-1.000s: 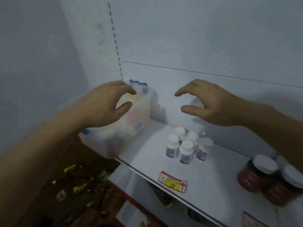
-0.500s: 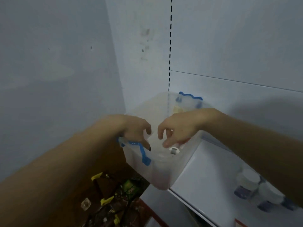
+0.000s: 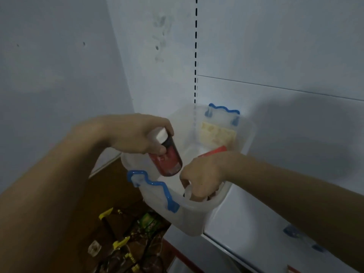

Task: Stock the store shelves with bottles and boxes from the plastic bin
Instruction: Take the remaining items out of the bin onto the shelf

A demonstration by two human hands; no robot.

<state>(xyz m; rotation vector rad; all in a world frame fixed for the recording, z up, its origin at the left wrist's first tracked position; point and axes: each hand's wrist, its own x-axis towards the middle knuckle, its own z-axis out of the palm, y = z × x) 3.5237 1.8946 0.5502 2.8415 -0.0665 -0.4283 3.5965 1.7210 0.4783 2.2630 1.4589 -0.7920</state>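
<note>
Your plastic bin (image 3: pixel 189 217) sits at the shelf's (image 3: pixel 246 223) left end against the back panel, its near corner overhanging the front edge. Your left hand (image 3: pixel 136 134) curls around one red bottle (image 3: pixel 168 154) with a white cap, held tilted above the bin's left rim. Your right hand (image 3: pixel 202 176) reaches inside, fingers curled downward; whether it grips anything, you can't tell, and a yellow packet and a red box stand at the far end.

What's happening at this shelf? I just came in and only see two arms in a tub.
A person is unloading a clear plastic bin that sits at the end of a white shelf. The left hand grips a dark red bottle with a white cap and holds it above the bin. The right hand reaches down inside, fingers curled around something pale; what it is can't be told. A yellowish packet leans against the bin's far wall.
</note>
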